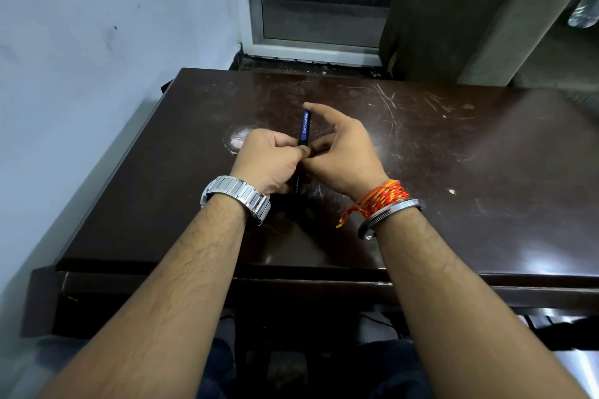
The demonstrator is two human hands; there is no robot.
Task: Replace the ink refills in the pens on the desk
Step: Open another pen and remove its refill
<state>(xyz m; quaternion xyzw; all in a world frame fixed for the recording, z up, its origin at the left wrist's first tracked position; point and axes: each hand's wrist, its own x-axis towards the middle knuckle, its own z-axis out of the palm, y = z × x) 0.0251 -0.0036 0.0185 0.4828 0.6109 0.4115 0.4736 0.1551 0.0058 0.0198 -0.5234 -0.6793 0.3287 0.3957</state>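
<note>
In the head view, a slim pen [305, 126] is held above the middle of a dark brown desk [453, 172], with its far end pointed away from the person. Its upper part is smooth blue plastic with white letters; its lower part is black and mostly hidden. The left hand [269, 162] is curled into a fist round the lower part. The right hand [340, 155] pinches the pen near the middle with the thumb and bent fingers, while its index finger is stretched out to the far tip. The desk top is glossy and much scratched. A steel link watch [236, 197] is worn on the left wrist; a red-orange thread [382, 197] and a round metal bangle [389, 214] are worn on the right.
</note>
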